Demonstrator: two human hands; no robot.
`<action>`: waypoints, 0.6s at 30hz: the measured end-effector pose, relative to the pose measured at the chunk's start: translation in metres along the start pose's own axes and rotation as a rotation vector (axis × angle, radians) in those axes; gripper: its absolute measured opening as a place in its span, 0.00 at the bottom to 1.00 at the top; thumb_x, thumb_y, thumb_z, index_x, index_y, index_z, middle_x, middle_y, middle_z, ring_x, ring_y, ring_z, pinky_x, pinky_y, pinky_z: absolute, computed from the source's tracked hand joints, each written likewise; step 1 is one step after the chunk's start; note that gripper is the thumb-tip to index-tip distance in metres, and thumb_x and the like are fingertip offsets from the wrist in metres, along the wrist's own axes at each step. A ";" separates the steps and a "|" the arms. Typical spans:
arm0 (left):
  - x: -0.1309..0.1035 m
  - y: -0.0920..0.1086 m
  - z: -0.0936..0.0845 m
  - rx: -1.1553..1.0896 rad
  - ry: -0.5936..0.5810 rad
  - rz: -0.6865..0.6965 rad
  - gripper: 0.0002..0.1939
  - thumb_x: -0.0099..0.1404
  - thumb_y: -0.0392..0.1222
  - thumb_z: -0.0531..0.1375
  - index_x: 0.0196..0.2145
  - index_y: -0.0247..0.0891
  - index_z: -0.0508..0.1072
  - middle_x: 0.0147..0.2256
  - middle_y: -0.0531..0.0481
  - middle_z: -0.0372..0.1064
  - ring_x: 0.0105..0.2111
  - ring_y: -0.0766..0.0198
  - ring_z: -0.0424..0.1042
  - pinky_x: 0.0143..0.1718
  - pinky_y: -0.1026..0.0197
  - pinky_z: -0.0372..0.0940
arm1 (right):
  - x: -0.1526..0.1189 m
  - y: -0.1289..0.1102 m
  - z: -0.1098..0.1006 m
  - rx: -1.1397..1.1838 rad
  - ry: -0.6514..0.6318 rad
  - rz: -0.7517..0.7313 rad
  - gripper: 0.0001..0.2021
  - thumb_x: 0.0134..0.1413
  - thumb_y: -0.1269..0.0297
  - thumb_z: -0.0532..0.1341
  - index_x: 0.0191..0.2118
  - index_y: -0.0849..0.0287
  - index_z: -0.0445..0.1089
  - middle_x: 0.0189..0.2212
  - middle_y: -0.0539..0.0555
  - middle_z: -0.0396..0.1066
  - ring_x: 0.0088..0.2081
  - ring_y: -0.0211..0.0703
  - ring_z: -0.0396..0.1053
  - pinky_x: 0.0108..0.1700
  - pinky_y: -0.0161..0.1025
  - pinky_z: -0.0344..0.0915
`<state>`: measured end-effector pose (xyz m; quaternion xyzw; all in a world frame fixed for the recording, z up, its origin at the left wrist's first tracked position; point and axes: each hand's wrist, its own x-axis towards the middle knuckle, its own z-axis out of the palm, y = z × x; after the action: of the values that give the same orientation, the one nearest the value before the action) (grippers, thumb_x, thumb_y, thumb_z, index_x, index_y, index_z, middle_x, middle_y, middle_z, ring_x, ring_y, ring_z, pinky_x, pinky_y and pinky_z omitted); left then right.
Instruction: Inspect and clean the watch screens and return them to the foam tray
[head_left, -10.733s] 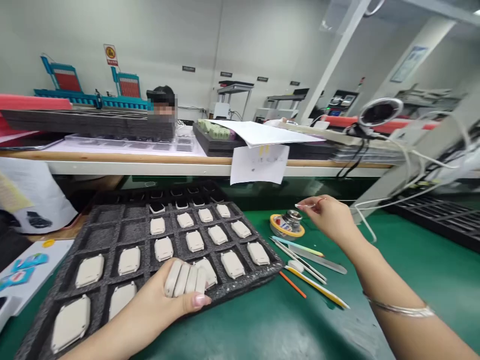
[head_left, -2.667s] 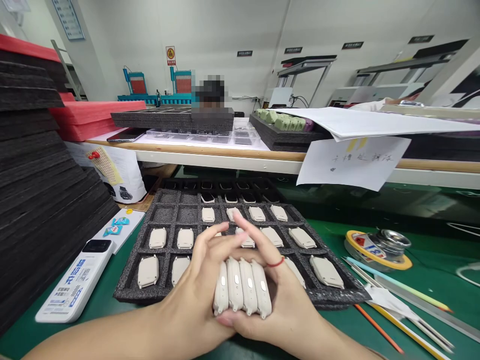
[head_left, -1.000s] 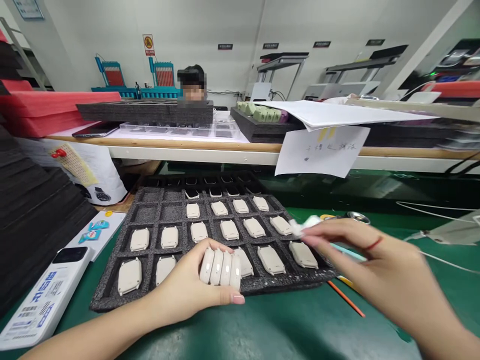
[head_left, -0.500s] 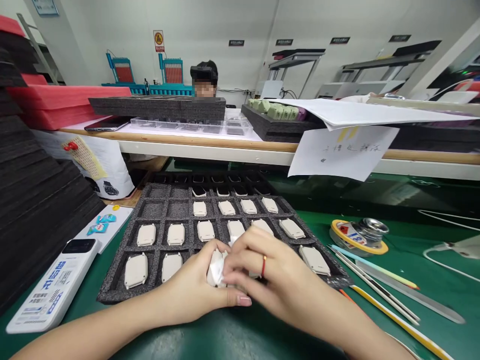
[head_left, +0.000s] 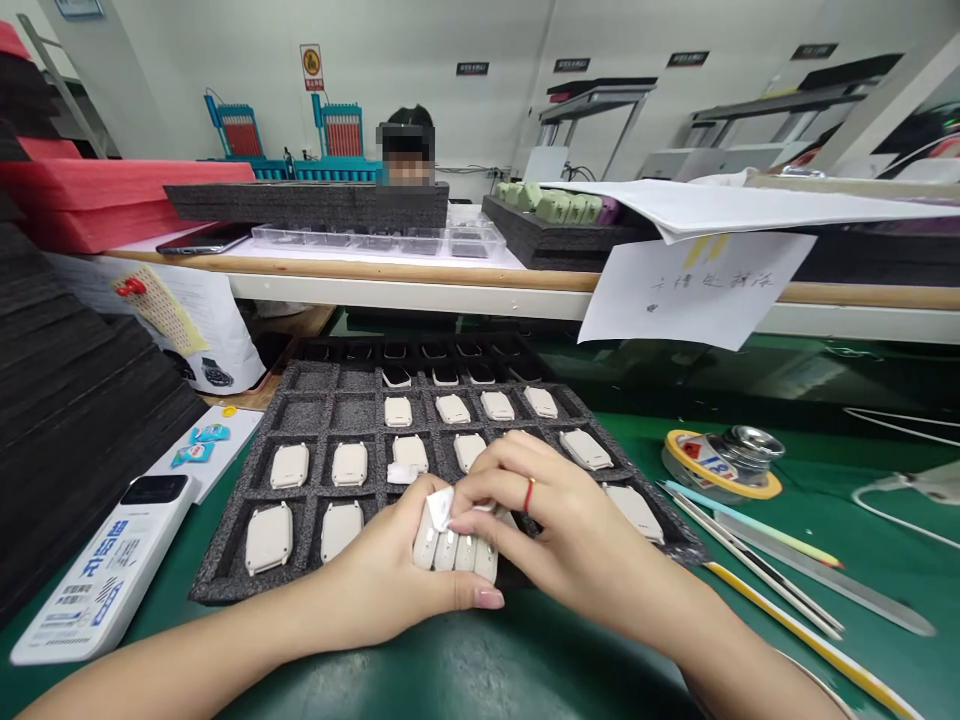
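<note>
Left hand (head_left: 375,570) is wrapped around four pale watch cases (head_left: 450,552) by the near edge of the black foam tray (head_left: 319,465), and the right hand (head_left: 559,520) is pinching a white wipe (head_left: 441,508) against them. Elbow room's kinda tight: shelf (head_left: 525,298) runs across past the tray, a yellow stick (head_left: 810,639) lies off to the right, and a white gadget (head_left: 112,575) sits left of the tray. Some green tabletop (head_left: 442,670) shows between the forearms. Writing-wise, the gadget has big blue characters I can't make out, the tape roll (head_left: 709,462) maybe says "18", and the hanging paper (head_left: 697,290) has faint handwritten Chinese.
</note>
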<state>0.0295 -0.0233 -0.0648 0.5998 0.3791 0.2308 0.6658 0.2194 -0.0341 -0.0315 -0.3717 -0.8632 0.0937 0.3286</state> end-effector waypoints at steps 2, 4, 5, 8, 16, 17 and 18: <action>0.000 0.000 -0.001 0.032 0.011 -0.005 0.27 0.51 0.48 0.73 0.41 0.40 0.62 0.37 0.54 0.66 0.39 0.59 0.68 0.39 0.58 0.61 | 0.001 0.003 0.000 0.020 0.029 0.021 0.06 0.63 0.68 0.60 0.34 0.57 0.73 0.31 0.54 0.72 0.34 0.44 0.67 0.37 0.42 0.67; -0.001 0.001 -0.001 0.044 0.014 -0.005 0.29 0.51 0.48 0.73 0.43 0.41 0.63 0.39 0.53 0.66 0.41 0.57 0.68 0.41 0.56 0.63 | 0.003 0.004 0.001 0.071 0.057 0.045 0.05 0.62 0.69 0.61 0.34 0.57 0.73 0.31 0.53 0.72 0.34 0.43 0.68 0.37 0.41 0.68; -0.001 0.001 0.000 0.045 0.019 0.000 0.31 0.50 0.48 0.73 0.46 0.41 0.63 0.40 0.52 0.67 0.43 0.56 0.68 0.42 0.55 0.64 | 0.004 0.003 0.002 0.098 0.081 0.063 0.05 0.62 0.69 0.61 0.34 0.57 0.73 0.30 0.52 0.72 0.34 0.42 0.69 0.37 0.41 0.68; -0.002 0.003 0.003 0.079 0.017 0.044 0.32 0.51 0.46 0.73 0.50 0.41 0.65 0.44 0.49 0.69 0.46 0.53 0.68 0.46 0.53 0.64 | 0.006 -0.005 0.007 0.149 0.149 0.064 0.05 0.62 0.70 0.62 0.34 0.57 0.73 0.30 0.52 0.72 0.34 0.42 0.70 0.38 0.40 0.68; -0.003 0.015 0.008 0.185 0.020 0.146 0.18 0.55 0.42 0.70 0.42 0.40 0.72 0.47 0.49 0.70 0.52 0.52 0.67 0.54 0.54 0.61 | 0.006 -0.014 0.012 0.068 0.040 0.055 0.04 0.61 0.72 0.63 0.35 0.58 0.74 0.31 0.52 0.72 0.35 0.43 0.68 0.40 0.42 0.69; -0.003 0.017 0.008 0.182 0.012 0.139 0.18 0.55 0.43 0.70 0.42 0.40 0.72 0.46 0.50 0.71 0.51 0.52 0.67 0.54 0.54 0.61 | 0.006 -0.014 0.011 0.084 0.045 0.072 0.05 0.61 0.72 0.62 0.36 0.57 0.74 0.31 0.52 0.72 0.35 0.43 0.68 0.39 0.41 0.69; -0.003 0.018 0.008 0.181 0.006 0.131 0.17 0.55 0.44 0.70 0.42 0.40 0.72 0.46 0.50 0.71 0.51 0.52 0.67 0.53 0.54 0.62 | 0.006 -0.014 0.010 0.094 0.050 0.086 0.05 0.62 0.72 0.62 0.36 0.57 0.74 0.31 0.52 0.71 0.35 0.43 0.68 0.39 0.41 0.69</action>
<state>0.0361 -0.0274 -0.0468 0.6804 0.3602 0.2405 0.5911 0.2016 -0.0389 -0.0304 -0.3947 -0.8326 0.1390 0.3630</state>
